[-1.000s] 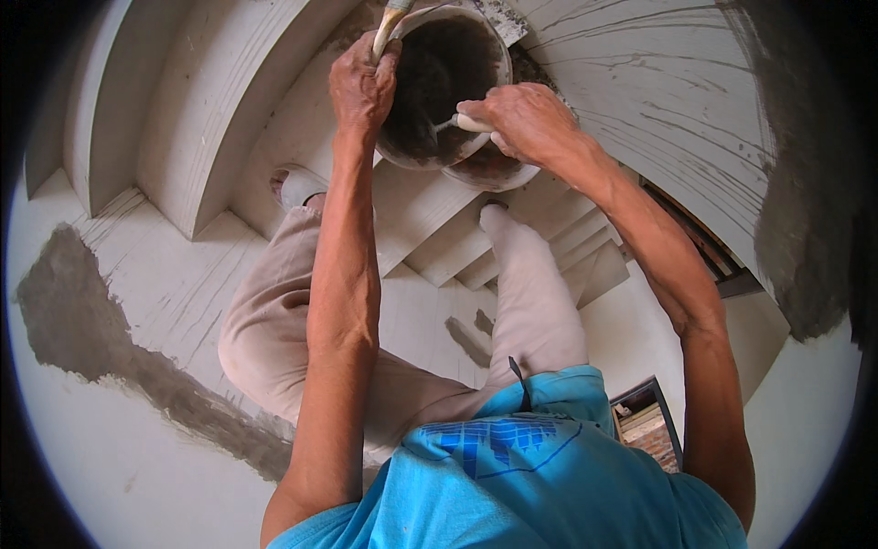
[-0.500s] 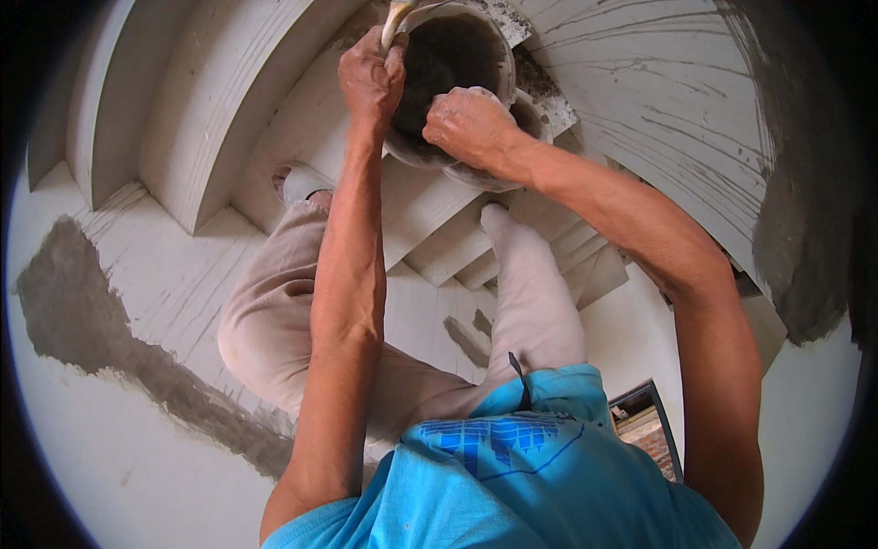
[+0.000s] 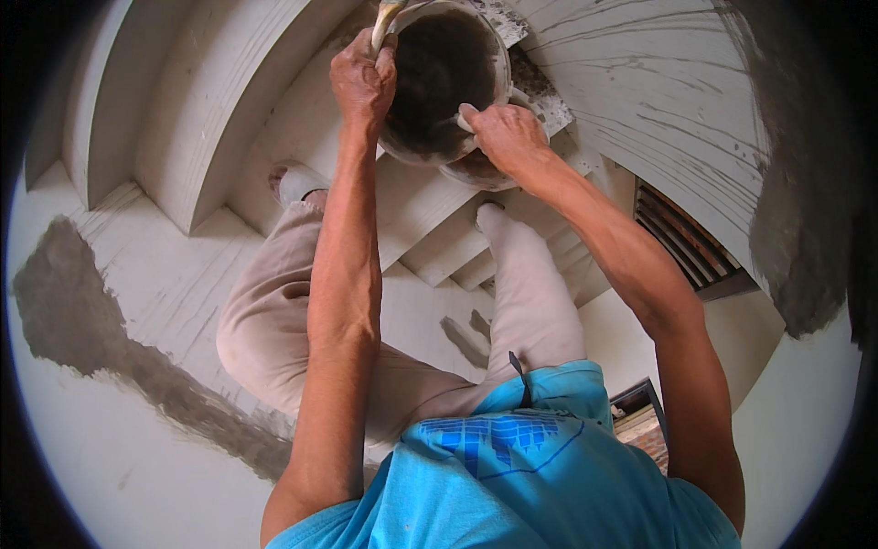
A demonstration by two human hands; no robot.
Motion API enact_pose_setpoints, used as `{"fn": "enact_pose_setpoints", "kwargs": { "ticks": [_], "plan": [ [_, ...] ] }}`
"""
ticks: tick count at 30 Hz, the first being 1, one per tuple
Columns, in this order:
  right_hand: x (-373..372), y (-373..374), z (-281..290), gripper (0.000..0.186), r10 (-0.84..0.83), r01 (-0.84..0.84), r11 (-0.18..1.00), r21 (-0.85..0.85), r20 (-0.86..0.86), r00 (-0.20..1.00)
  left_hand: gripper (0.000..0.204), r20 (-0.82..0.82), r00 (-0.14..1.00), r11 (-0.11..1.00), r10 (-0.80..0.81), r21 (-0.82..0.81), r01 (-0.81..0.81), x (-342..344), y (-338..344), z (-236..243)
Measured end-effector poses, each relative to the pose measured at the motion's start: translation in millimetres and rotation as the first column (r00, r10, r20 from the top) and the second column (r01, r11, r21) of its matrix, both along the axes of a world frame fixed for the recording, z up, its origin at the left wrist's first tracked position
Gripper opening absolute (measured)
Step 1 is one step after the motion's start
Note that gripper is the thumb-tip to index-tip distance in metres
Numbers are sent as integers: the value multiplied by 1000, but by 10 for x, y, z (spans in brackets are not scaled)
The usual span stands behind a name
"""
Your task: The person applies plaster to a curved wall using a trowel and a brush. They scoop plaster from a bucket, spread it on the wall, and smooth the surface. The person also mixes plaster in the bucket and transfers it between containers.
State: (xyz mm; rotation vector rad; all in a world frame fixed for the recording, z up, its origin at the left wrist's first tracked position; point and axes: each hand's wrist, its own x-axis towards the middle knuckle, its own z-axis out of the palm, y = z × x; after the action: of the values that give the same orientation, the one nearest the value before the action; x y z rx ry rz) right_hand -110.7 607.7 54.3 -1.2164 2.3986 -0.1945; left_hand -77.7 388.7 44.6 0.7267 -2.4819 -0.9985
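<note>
My left hand (image 3: 363, 84) is closed round the pale handle of a brush-like tool (image 3: 386, 18), at the left rim of a bucket (image 3: 501, 50) with dark contents. My right hand (image 3: 505, 137) is closed on a whitish tool handle (image 3: 465, 119) over the bucket's lower right side. The working end of that tool is not clearly visible. Partly hidden under the first bucket and my right hand is a second container (image 3: 469, 177) with a pale rim.
Concrete steps (image 3: 165, 110) curve around me, under my bent legs (image 3: 535, 302). A streaked pale wall (image 3: 640, 82) rises at the right, with a dark patch (image 3: 791, 238). A slatted opening (image 3: 681, 238) sits lower right; a dark smear (image 3: 146, 375) crosses the left surface.
My right hand moved left over the bucket by half a second ago, then came back right and slightly down. My left hand shifted only slightly, keeping its hold.
</note>
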Motion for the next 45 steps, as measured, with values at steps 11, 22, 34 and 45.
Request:
{"fn": "enact_pose_setpoints", "kwargs": {
  "ticks": [11, 22, 34, 45],
  "plan": [
    [-459, 48, 158, 27, 289, -350, 892, -287, -233, 928, 21, 11, 998, 998, -67, -16, 68, -1, 58, 58],
    [-572, -657, 296, 12, 617, -622, 783, 23, -158, 771, 19, 50, 988, 989, -148, -8, 149, -144, 79, 25],
    [-23, -563, 311, 12, 402, -372, 908, 192, -156, 902, 22, 81, 976, 977, -201, -52, 206, -130, 72, 67],
    [-213, 143, -136, 11, 158, -155, 987, 53, -64, 985, 18, 36, 984, 984, -173, -28, 174, -83, 136, 71]
  ]
}}
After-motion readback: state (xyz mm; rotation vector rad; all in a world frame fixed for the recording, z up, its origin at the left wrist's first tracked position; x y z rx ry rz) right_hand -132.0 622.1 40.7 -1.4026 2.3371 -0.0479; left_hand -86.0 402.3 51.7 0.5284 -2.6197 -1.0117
